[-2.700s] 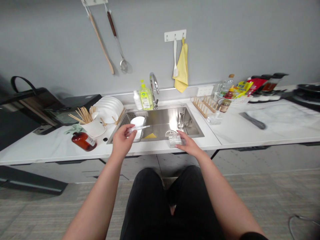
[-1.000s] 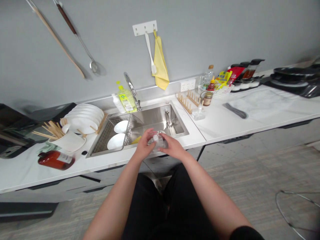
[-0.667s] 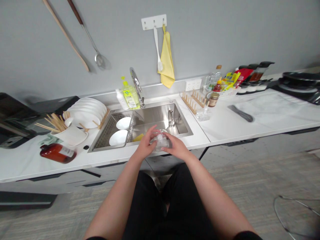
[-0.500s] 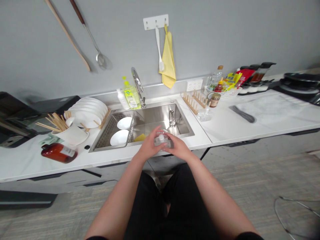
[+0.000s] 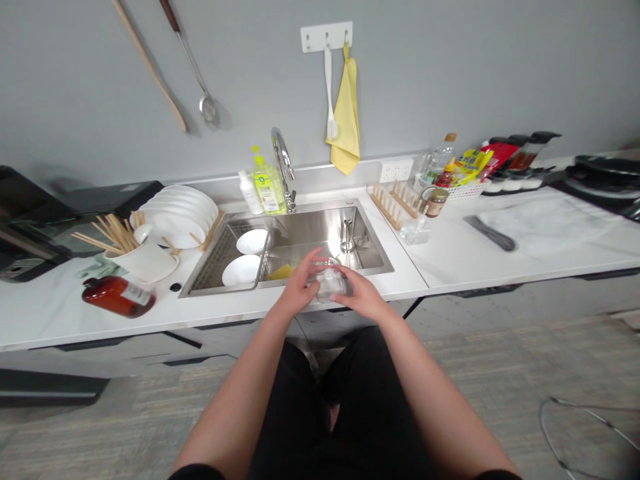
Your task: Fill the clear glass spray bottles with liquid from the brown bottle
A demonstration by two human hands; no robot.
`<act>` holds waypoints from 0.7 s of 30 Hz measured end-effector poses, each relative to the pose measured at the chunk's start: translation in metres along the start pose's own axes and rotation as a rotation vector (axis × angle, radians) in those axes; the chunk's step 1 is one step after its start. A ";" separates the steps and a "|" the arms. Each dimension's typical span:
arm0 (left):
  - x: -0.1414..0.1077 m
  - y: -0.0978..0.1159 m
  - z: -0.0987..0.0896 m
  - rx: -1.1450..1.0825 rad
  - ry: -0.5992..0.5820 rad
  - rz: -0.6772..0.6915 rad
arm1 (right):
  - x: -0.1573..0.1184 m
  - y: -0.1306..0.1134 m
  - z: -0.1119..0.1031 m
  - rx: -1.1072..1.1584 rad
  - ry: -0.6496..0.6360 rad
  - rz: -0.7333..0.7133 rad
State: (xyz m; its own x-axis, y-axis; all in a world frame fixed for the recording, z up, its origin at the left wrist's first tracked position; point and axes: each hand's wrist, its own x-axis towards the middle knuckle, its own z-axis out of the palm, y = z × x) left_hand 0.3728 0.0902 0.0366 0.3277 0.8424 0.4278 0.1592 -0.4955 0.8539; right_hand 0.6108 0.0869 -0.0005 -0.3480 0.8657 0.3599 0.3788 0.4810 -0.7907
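Between my two hands, over the sink's front edge, is a clear, rounded glass container [image 5: 329, 285]; its exact kind is hard to make out. My left hand [image 5: 301, 283] curves around its left side, with the thumb against the near wall and fingers over the rim. On the opposite side my right hand [image 5: 364, 293] grips it with fingers and thumb. Just beyond lies the steel sink [image 5: 310, 237], with a yellow sponge [image 5: 281, 272] partly behind my left hand. Two white bowls [image 5: 243, 271] rest in the wire basket [image 5: 203, 275] at the sink's left.
Left of the sink lie a brown bottle [image 5: 119, 297], a white chopstick holder [image 5: 150, 261] and racked white plates [image 5: 175, 213]. Soap bottles [image 5: 269, 187] stand beside the faucet [image 5: 283, 163]. Rightward are a wooden rack [image 5: 393, 203], a jar [image 5: 436, 202] and dark tongs-like utensil [image 5: 491, 233].
The view has shifted slightly, moving the counter items right in the picture. My left thumb has slid left, and more of the glass container shows between my hands.
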 end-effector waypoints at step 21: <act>-0.001 -0.008 0.016 0.055 0.215 -0.064 | 0.001 -0.001 0.001 0.015 0.009 0.024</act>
State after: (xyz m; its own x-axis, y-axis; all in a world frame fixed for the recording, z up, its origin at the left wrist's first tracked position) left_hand 0.3862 0.0896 0.0247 0.1106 0.8952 0.4316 0.2260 -0.4456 0.8663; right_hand 0.6091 0.0871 -0.0006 -0.3310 0.8784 0.3447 0.3741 0.4575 -0.8067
